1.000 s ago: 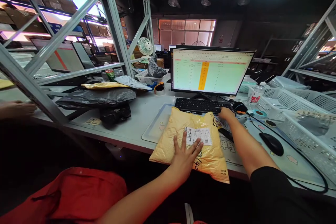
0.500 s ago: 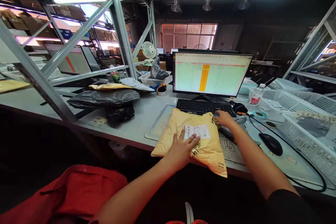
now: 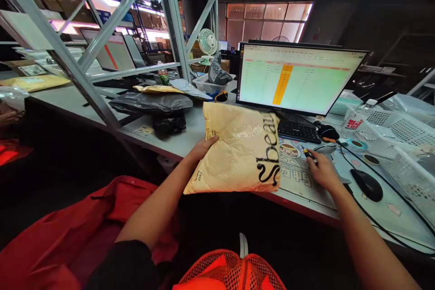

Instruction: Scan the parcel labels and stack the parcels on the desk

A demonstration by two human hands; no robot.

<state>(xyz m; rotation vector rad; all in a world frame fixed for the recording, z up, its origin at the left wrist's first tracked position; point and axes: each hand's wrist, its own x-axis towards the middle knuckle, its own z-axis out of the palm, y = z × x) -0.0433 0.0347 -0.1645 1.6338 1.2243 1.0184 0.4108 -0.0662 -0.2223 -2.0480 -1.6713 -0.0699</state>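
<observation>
A yellow padded mailer (image 3: 234, 149) is tilted up over the front of the desk, its large black lettering facing me. My left hand (image 3: 204, 147) grips it at the left edge, thumb on the front and fingers hidden behind. To the right of the mailer, my right hand (image 3: 322, 171) is closed around a small black-and-yellow tool (image 3: 310, 154), mostly hidden by the fingers. That hand is low over the printed desk mat (image 3: 294, 179). A grey object (image 3: 325, 149) lies just beyond it, and a black mouse (image 3: 366, 185) is to its right.
A monitor (image 3: 301, 79) and keyboard (image 3: 297, 131) stand behind the mailer. White baskets (image 3: 384, 122) and a bottle (image 3: 355, 120) are at right. Black plastic parcels (image 3: 152, 104) lie left, beside a metal rack post (image 3: 175, 22). Another person's hand (image 3: 7, 115) shows at far left.
The mailer has been turned and lifted, so its labelled side no longer shows. My left hand moved from its label to its edge. My right hand left the mailer's corner. The view shifted left.
</observation>
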